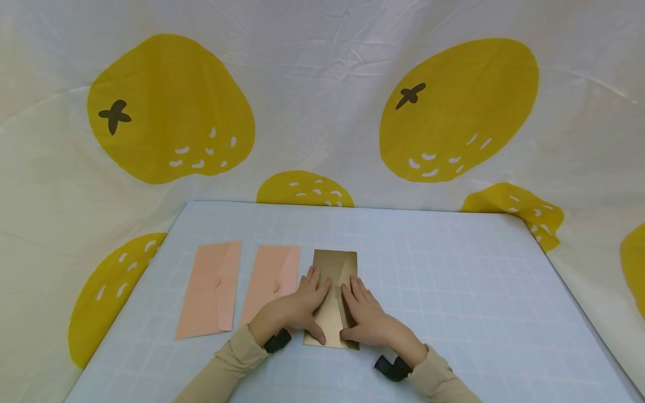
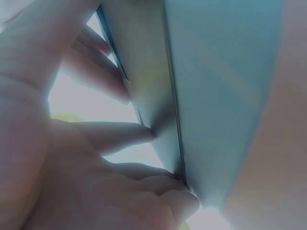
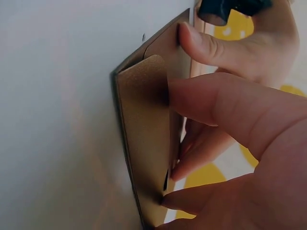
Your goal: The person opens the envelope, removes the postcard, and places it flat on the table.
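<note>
A gold-brown envelope (image 1: 332, 262) lies upright on the table in front of me, its long flap along the right side. My left hand (image 1: 297, 307) rests on the envelope's left part with fingers extended and thumb near the bottom edge. On the flap side, the straight fingers of my right hand (image 1: 372, 320) touch the envelope. The right wrist view shows the flap (image 3: 139, 96) slightly raised at its near end, with the right thumb at its free edge. The left thumb (image 3: 194, 40) touches the envelope body there.
Two pink envelopes, one at the far left (image 1: 208, 288) and one beside the gold one (image 1: 269, 268), lie flap side up. My left hand and forearm overlap the nearer one's lower part. A pale gridded cloth (image 1: 478, 313) covers the table; a fruit-patterned curtain (image 1: 317, 112) hangs behind.
</note>
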